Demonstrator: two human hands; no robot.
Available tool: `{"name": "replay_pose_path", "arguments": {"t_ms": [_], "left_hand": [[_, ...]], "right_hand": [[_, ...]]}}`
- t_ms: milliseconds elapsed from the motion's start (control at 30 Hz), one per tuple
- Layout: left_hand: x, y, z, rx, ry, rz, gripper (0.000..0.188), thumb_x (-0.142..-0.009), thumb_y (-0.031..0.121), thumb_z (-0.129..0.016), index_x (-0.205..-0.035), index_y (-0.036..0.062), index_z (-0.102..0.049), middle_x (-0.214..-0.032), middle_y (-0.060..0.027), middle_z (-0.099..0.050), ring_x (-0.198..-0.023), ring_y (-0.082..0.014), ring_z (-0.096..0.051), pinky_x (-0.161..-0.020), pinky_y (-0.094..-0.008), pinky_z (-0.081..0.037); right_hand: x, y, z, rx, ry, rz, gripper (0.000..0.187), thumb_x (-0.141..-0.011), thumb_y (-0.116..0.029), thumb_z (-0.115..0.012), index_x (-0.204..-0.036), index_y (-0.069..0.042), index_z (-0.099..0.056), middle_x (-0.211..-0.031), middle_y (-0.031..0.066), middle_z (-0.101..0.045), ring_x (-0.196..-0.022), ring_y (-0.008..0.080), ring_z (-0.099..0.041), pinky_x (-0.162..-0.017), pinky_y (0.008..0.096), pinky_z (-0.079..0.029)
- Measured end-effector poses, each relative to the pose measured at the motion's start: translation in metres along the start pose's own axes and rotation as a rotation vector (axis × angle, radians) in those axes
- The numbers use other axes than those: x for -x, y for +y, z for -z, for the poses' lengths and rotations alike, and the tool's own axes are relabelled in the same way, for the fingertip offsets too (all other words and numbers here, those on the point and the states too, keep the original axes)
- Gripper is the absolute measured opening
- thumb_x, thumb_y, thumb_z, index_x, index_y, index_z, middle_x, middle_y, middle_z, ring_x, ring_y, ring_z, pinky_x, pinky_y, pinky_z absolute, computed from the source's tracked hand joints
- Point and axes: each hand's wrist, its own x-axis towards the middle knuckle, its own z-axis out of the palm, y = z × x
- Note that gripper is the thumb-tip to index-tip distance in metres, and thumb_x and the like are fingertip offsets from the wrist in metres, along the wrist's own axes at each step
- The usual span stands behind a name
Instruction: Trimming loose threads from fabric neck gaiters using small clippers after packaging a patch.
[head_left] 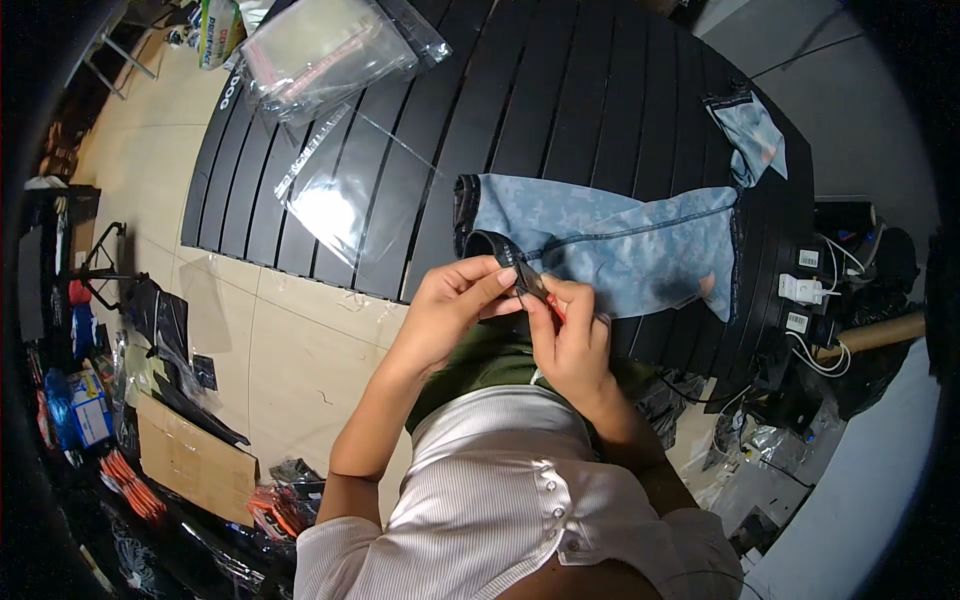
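Observation:
A light blue patterned fabric sleeve (pixel 640 235) with black edging and dark seams lies across the black slatted table. Its near-left end comes up to the table's front edge, where my left hand (pixel 455 305) pinches the black hem. My right hand (pixel 572 335) is closed beside it, fingers round a small dark tool with a red part (pixel 553 305). The tool's tip meets the hem between both hands; its exact kind is mostly hidden by my fingers. A smaller piece of the same blue fabric (pixel 752 135) rests at the table's far right.
On the slatted table (pixel 590 90), a stack of clear plastic bags (pixel 325 55) sits at the far left, with a single clear bag (pixel 345 205) nearer. Power sockets with white plugs (pixel 802 290) and cables are at the right edge. A cardboard piece (pixel 190 455) lies on the floor at left.

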Motion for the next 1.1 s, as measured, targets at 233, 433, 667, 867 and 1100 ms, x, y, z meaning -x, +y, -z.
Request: {"name": "replay_pose_path", "arguments": {"t_ms": [233, 433, 667, 867, 1100], "left_hand": [[0.001, 0.000, 0.010, 0.056, -0.006, 0.063, 0.012, -0.086, 0.011, -0.055, -0.087, 0.0003, -0.059, -0.082, -0.0023, -0.060, -0.074, -0.0066, -0.058, -0.069, -0.0182, -0.050], [0.004, 0.000, 0.006, 0.052, 0.052, 0.033, 0.011, -0.086, 0.012, -0.056, -0.086, 0.0010, -0.060, -0.080, -0.0019, -0.060, -0.072, -0.0069, -0.058, -0.066, -0.0186, -0.050], [0.004, -0.003, 0.003, 0.105, -0.017, 0.007, 0.014, -0.086, 0.012, -0.055, -0.084, -0.0010, -0.059, -0.082, -0.0041, -0.060, -0.075, -0.0092, -0.059, -0.071, -0.0208, -0.052], [0.006, -0.001, -0.001, 0.110, 0.003, 0.018, 0.015, -0.087, 0.010, -0.053, -0.083, -0.0028, -0.059, -0.082, -0.0051, -0.059, -0.076, -0.0095, -0.059, -0.072, -0.0218, -0.052], [0.006, -0.002, 0.002, 0.132, 0.006, 0.010, 0.014, -0.087, 0.009, -0.052, -0.084, -0.0030, -0.059, -0.083, -0.0053, -0.060, -0.077, -0.0096, -0.058, -0.072, -0.0218, -0.052]], "right_hand": [[0.005, -0.017, 0.008, 0.015, 0.026, 0.204, 0.036, -0.075, -0.014, -0.069, -0.098, 0.006, -0.049, -0.068, 0.0093, -0.058, -0.051, 0.0157, -0.056, -0.046, 0.0253, -0.046], [0.007, -0.015, 0.007, -0.027, -0.002, 0.080, 0.036, -0.076, -0.005, -0.066, -0.102, 0.007, -0.044, -0.066, 0.0104, -0.057, -0.052, 0.0107, -0.054, -0.046, 0.0214, -0.043], [0.005, -0.004, 0.006, -0.110, -0.045, -0.070, 0.034, -0.079, 0.000, -0.060, -0.105, 0.007, -0.039, -0.075, 0.0143, -0.059, -0.062, 0.0117, -0.057, -0.052, 0.0223, -0.044], [-0.001, -0.009, 0.009, -0.015, -0.040, -0.048, 0.029, -0.080, -0.004, -0.060, -0.102, 0.006, -0.043, -0.071, 0.0126, -0.059, -0.058, 0.0118, -0.058, -0.050, 0.0235, -0.044], [-0.001, -0.015, 0.009, 0.127, -0.008, 0.088, 0.030, -0.078, -0.011, -0.065, -0.096, 0.007, -0.050, -0.070, 0.0148, -0.059, -0.054, 0.0231, -0.061, -0.048, 0.0292, -0.047]]}}
